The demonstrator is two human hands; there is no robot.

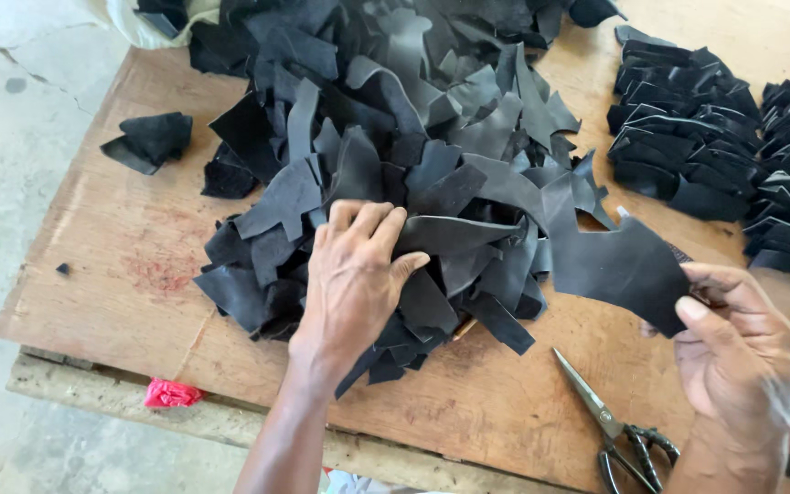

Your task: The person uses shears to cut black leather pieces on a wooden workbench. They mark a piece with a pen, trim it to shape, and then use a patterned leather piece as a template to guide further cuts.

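Observation:
A big heap of black leather scraps [386,155] covers the middle of a wooden board [121,265]. My left hand [354,279] lies palm down on the near side of the heap, its fingers spread over the scraps and curled on the edge of one black strip. My right hand [738,352] pinches a wide black leather piece [619,265] by its right edge, holding it just above the board, to the right of the heap.
Scissors [610,425] lie on the board between my hands, near its front edge. Neat rows of stacked black cut pieces [688,137] fill the right side. A small loose scrap bundle [150,140] sits at the left. A red scrap [171,394] lies below the board's edge on concrete floor.

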